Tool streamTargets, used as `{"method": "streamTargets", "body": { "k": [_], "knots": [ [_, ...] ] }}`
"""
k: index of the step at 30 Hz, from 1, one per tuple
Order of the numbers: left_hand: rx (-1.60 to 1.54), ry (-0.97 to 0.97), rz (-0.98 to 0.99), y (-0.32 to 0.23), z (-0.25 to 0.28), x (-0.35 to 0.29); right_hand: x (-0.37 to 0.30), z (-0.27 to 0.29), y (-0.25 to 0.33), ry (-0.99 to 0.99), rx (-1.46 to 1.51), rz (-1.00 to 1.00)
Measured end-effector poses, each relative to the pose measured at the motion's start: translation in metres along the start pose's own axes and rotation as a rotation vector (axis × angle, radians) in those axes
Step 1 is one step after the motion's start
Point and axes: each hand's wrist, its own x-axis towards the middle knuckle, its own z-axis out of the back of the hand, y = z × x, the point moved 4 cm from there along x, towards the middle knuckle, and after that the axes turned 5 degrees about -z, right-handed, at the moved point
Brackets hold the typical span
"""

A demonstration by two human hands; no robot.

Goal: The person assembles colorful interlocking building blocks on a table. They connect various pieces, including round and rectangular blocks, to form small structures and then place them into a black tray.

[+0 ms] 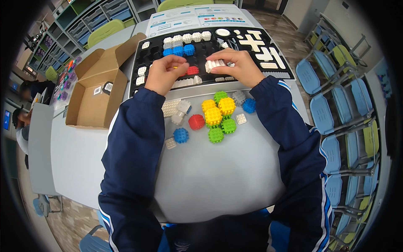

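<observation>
The grey table [218, 176] carries a black parts tray [200, 51], open cardboard box [86, 111] and coloured blocks [213, 116].

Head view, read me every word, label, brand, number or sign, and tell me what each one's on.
Nothing here is legible enough to quote.
Sheet behind the black tray: print too small.
White label and dark label in the box: too small.
Screen at far left: blurred.
Pale mark on the clothing: blurred.
</observation>
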Motion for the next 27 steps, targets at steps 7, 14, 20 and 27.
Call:
{"method": "streamTargets", "body": {
  "k": [7,14,20,27],
  "knots": [
    [0.34,0.092,-0.272,0.004,-0.02,-0.007,-0.01,-0.012,-0.018,0.092,-0.119,0.128],
    [0.334,0.141,-0.303,0.005,-0.026,0.0,-0.003,-0.03,-0.019,0.101,-0.071,0.084],
    [0.322,0.079,-0.268,0.01,-0.033,-0.001,-0.004,-0.031,-0.021,0.121,-0.093,0.037],
    [0.233,0.039,-0.15,0.016,-0.032,0.001,-0.016,-0.026,-0.009,0.161,-0.047,-0.166]
  ]
}}
